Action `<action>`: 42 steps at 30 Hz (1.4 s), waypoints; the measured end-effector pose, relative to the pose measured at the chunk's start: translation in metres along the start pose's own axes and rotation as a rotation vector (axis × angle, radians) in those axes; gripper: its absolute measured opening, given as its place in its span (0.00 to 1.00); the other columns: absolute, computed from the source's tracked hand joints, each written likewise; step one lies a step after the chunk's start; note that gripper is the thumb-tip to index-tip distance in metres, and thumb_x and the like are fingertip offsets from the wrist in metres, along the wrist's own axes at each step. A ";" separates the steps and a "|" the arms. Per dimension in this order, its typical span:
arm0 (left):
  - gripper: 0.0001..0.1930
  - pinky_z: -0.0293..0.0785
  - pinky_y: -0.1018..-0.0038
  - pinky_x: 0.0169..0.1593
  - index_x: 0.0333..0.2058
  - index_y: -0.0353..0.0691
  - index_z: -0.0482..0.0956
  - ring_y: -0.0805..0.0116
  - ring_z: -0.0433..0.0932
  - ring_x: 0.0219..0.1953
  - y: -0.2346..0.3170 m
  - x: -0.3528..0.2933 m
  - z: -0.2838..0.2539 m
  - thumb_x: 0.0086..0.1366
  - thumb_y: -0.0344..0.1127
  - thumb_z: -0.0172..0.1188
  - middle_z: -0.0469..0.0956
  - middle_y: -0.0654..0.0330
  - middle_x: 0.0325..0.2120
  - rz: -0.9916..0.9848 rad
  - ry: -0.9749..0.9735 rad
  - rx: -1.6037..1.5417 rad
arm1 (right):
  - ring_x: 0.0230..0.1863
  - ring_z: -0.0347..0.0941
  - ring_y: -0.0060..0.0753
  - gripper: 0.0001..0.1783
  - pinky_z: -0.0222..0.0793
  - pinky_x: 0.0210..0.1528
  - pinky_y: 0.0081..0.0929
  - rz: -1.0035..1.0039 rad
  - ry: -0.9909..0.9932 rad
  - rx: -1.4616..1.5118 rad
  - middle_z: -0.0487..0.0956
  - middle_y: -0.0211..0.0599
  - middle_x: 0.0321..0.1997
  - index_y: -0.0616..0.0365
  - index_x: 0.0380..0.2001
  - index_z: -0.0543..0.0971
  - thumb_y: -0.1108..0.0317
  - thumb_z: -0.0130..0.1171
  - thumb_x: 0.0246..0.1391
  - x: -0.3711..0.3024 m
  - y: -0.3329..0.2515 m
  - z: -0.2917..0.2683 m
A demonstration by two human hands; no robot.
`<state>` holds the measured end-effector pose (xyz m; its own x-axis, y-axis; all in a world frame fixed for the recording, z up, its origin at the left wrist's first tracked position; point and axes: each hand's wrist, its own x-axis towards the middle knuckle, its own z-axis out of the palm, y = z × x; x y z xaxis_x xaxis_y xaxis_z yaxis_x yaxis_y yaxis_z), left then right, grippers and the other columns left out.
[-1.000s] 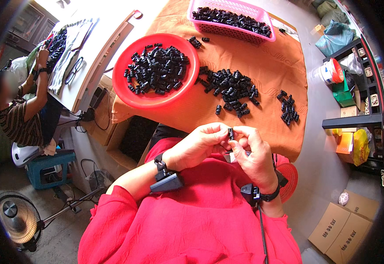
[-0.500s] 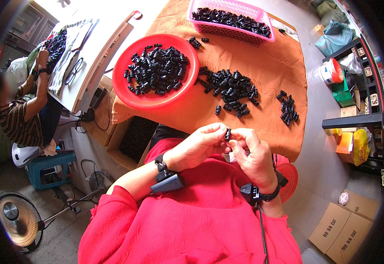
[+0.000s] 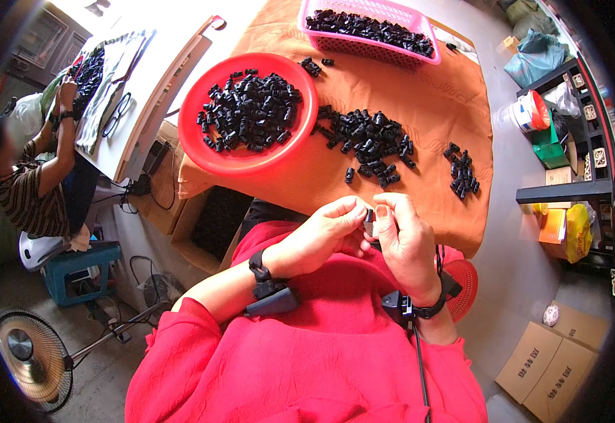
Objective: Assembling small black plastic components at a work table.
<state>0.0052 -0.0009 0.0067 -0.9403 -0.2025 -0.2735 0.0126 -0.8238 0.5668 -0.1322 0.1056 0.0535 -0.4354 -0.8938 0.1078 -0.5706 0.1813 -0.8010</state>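
Note:
In front of my chest, at the table's near edge, my left hand [image 3: 332, 233] pinches a small black plastic part [image 3: 369, 214] between thumb and fingers. My right hand [image 3: 404, 243] is closed beside it, thumb and forefinger pressed together at the part. A pale grey patch shows between the two hands, too small to name. Just beyond my hands lies a loose pile of black plastic parts [image 3: 374, 141] on the orange tablecloth [image 3: 286, 185]. A smaller cluster of the same parts [image 3: 462, 171] sits to the right.
A red basin [image 3: 189, 134] heaped with black parts stands at the left of the table. A pink basket [image 3: 431, 58] of similar parts is at the back. Left, a co-worker [image 3: 36, 180] sits at a white table [image 3: 154, 88]. A fan [image 3: 29, 356] and cardboard boxes [image 3: 543, 366] flank me.
My right hand has risen slightly, its forefinger and thumb now more upright beside the black part. The pale grey patch shows more between the hands. My left hand has barely moved.

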 end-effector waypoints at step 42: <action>0.08 0.70 0.76 0.41 0.41 0.44 0.70 0.77 0.71 0.34 -0.012 0.002 0.001 0.76 0.40 0.46 0.71 0.68 0.31 0.034 0.043 -0.030 | 0.24 0.78 0.52 0.08 0.71 0.25 0.46 0.030 0.042 -0.146 0.79 0.46 0.21 0.55 0.43 0.74 0.66 0.52 0.64 -0.006 0.000 0.009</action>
<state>0.0022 0.0092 0.0004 -0.9237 -0.2531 -0.2877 0.0555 -0.8314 0.5530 -0.1231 0.1068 0.0475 -0.4810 -0.8695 0.1119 -0.6504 0.2683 -0.7106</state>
